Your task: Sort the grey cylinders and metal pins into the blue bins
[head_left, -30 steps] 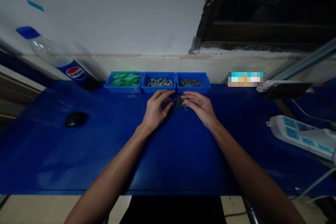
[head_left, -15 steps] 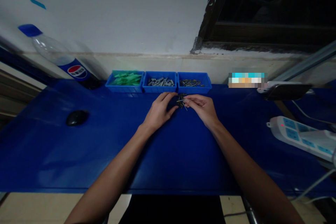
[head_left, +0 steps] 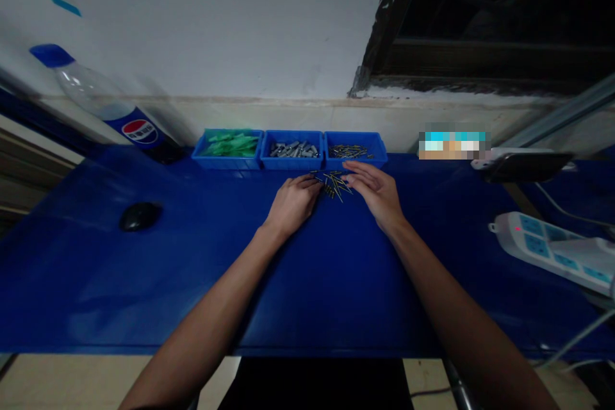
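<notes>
Both hands, left hand (head_left: 292, 203) and right hand (head_left: 377, 192), flank a screw pile (head_left: 334, 183) on the blue table (head_left: 144, 269) before three bins (head_left: 293, 150).

Loose screws (head_left: 332, 183) on the table (head_left: 144, 282) before three bins (head_left: 289, 150), probably between both hands (head_left: 336, 195).

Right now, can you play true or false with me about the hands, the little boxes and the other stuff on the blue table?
1. The loose screws lie on the table between both hands. True.
2. The left hand holds the bottle. False: the bottle leans far off at the left, untouched.
3. Three blue bins stand in a row by the wall. True.
4. The green pieces fill the right bin. False: they fill the left bin.
5. The right hand rests on the mouse. False: the mouse sits alone.
</notes>
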Demonstrator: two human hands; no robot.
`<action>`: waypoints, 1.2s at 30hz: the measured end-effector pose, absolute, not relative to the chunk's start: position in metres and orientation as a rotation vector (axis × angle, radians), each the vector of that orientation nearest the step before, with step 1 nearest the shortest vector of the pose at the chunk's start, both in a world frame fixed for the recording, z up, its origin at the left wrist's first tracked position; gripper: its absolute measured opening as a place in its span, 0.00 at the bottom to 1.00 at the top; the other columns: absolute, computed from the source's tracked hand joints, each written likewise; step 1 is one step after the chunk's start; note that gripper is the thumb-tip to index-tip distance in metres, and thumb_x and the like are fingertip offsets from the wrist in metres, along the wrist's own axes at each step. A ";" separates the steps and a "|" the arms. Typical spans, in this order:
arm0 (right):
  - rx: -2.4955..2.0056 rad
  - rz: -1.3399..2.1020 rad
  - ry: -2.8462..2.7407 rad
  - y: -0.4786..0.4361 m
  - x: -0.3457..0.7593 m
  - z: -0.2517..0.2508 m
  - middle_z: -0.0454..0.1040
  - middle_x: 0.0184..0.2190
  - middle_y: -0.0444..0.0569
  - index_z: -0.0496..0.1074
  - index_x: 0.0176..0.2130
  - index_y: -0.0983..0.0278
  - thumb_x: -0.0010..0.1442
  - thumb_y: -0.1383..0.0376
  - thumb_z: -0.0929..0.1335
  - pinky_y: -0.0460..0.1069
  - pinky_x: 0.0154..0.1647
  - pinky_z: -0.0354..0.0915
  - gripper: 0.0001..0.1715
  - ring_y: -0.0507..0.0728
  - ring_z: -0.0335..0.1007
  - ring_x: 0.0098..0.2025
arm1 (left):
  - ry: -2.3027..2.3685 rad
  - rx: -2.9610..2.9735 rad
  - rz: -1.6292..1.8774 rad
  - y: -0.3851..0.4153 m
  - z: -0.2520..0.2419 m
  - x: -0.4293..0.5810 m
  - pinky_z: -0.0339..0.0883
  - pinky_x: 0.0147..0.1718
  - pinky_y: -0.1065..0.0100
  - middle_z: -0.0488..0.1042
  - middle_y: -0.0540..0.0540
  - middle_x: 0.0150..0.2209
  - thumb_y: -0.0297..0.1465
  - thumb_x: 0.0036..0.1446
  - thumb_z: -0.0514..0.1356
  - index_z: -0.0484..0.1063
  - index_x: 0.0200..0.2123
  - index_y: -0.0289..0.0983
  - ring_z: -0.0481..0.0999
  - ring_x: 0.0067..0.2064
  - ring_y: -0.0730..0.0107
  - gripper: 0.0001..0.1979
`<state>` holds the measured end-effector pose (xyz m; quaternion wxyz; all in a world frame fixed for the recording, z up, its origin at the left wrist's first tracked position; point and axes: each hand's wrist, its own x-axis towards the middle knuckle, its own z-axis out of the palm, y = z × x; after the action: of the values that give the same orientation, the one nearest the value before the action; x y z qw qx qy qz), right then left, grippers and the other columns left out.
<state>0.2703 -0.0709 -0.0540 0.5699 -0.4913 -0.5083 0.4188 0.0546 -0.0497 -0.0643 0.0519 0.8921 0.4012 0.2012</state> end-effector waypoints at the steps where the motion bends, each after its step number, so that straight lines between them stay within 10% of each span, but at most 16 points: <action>1: -1.156 0.986 -1.193 -0.071 0.270 -0.054 0.83 0.52 0.53 0.82 0.50 0.57 0.56 0.56 0.78 0.65 0.57 0.75 0.21 0.65 0.82 0.51 | 1.232 2.710 0.622 -0.049 -0.064 0.054 0.74 0.53 0.51 0.82 0.39 0.53 0.27 0.73 0.55 0.79 0.54 0.36 0.79 0.58 0.52 0.14; 13: -1.156 0.992 -1.195 -0.073 0.269 -0.052 0.84 0.51 0.51 0.82 0.48 0.56 0.57 0.55 0.78 0.63 0.54 0.77 0.19 0.64 0.82 0.50 | 1.323 2.697 0.539 -0.051 -0.053 0.050 0.72 0.47 0.55 0.77 0.39 0.45 0.27 0.71 0.57 0.76 0.44 0.36 0.74 0.46 0.55 0.07; 26: -1.119 1.234 -1.326 -0.077 0.265 -0.056 0.85 0.34 0.50 0.85 0.41 0.59 0.53 0.51 0.80 0.57 0.41 0.79 0.19 0.59 0.82 0.34 | 1.012 2.221 1.195 -0.062 -0.047 0.059 0.74 0.43 0.67 0.80 0.48 0.38 0.28 0.65 0.66 0.74 0.40 0.37 0.80 0.40 0.68 0.03; 36: -1.093 1.031 -1.112 -0.064 0.265 -0.054 0.86 0.46 0.52 0.84 0.47 0.57 0.54 0.55 0.80 0.65 0.58 0.75 0.21 0.65 0.84 0.48 | 1.264 2.626 0.710 -0.051 -0.060 0.054 0.69 0.62 0.46 0.74 0.36 0.64 0.32 0.72 0.57 0.71 0.63 0.33 0.70 0.65 0.49 0.19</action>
<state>0.2648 -0.0637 -0.0536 0.5943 -0.4702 -0.4784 0.4436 0.0541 -0.0513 -0.0599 0.0708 0.8732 0.4204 0.2361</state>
